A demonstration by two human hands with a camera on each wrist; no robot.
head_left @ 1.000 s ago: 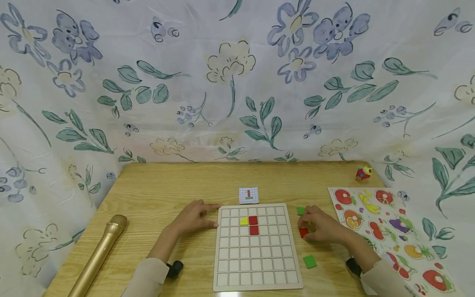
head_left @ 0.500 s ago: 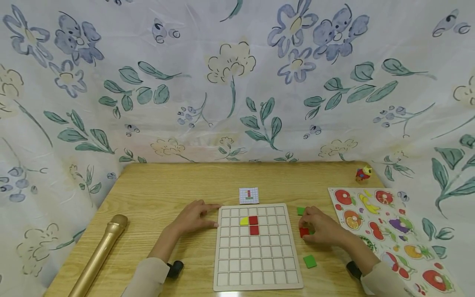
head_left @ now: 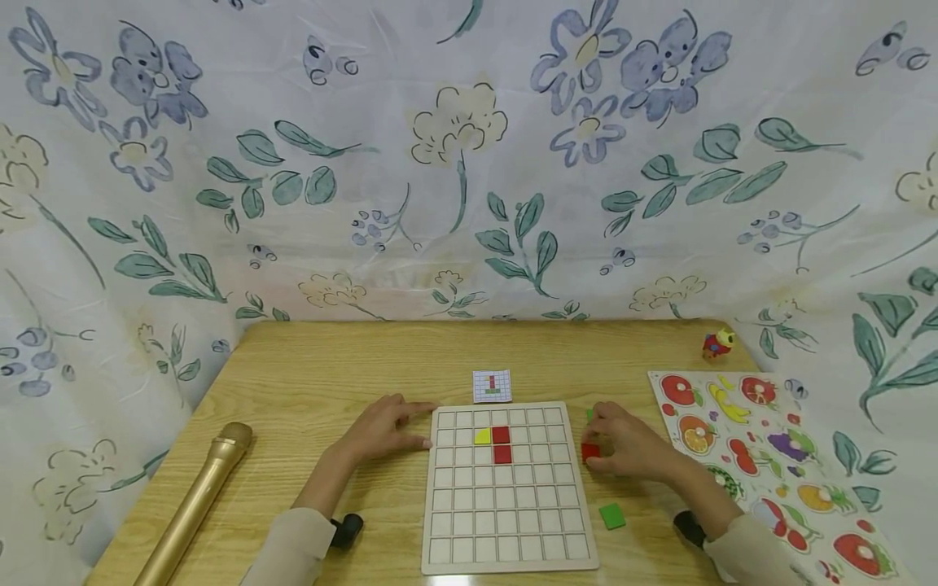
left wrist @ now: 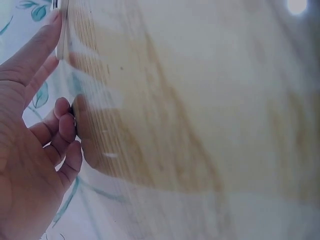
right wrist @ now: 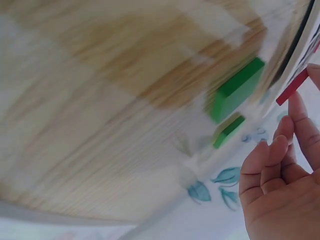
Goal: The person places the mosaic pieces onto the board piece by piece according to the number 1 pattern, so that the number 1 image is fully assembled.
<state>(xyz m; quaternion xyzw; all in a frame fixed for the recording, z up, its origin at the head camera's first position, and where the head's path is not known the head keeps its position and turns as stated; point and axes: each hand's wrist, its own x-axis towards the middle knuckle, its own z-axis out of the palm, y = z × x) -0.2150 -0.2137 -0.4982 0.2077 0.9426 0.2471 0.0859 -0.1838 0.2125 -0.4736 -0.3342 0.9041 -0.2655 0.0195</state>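
A wooden grid board [head_left: 506, 521] lies in the middle of the table. In its upper rows sit a yellow piece [head_left: 483, 437] with a rounded corner, a red tile beside it [head_left: 500, 435], and another red tile just below [head_left: 501, 454]. My left hand [head_left: 381, 430] touches the board's upper left edge with thumb and outstretched index finger, the other fingers loosely bent. Between thumb and index finger, my right hand [head_left: 623, 443] pinches a red square tile [right wrist: 292, 87], close to the board's right edge. Two green tiles [right wrist: 237, 90] [right wrist: 229, 132] show beside this hand in the right wrist view.
Behind the board lies a small pattern card [head_left: 491, 386]. One green tile [head_left: 611, 516] is right of the board. A fruit puzzle sheet [head_left: 777, 456] lies farther right, with a small toy figure [head_left: 717, 343] behind it. A gold microphone [head_left: 198, 496] lies at left.
My right hand has lifted the red tile and shifted slightly left with it, toward the board's right edge. The left hand stays at the board's edge.
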